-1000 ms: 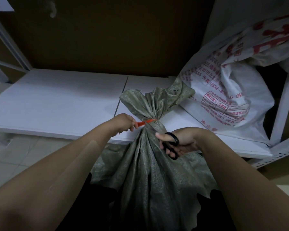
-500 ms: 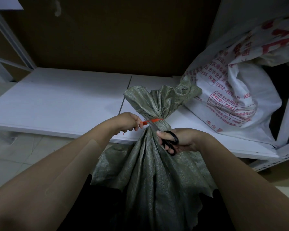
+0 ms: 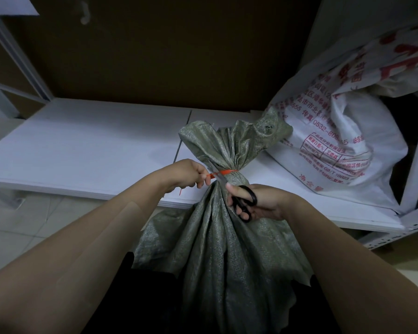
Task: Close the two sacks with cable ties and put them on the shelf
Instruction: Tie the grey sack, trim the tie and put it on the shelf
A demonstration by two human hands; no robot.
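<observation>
Your single head camera looks forward and down from close range, your forearms reaching in from 7 and 5 o'clock; the white shelf (image 3: 82, 150) spans the middle, and the dark back wall (image 3: 167, 51) fills 12 o'clock.

- Left of the left hand's fingers (image 3: 201, 182), the shelf (image 3: 87, 150) lies bare and wide.
- Right of the right hand's fingers (image 3: 244, 214), a white sack (image 3: 352, 145) blocks the shelf's corner.

Black-handled scissors (image 3: 244, 201) point up and to the left, blades slightly parted. A dark brown wall (image 3: 167, 51) rises at the back. Pale floor tiles (image 3: 17, 220) lie at lower left, with another strip at lower right.
</observation>
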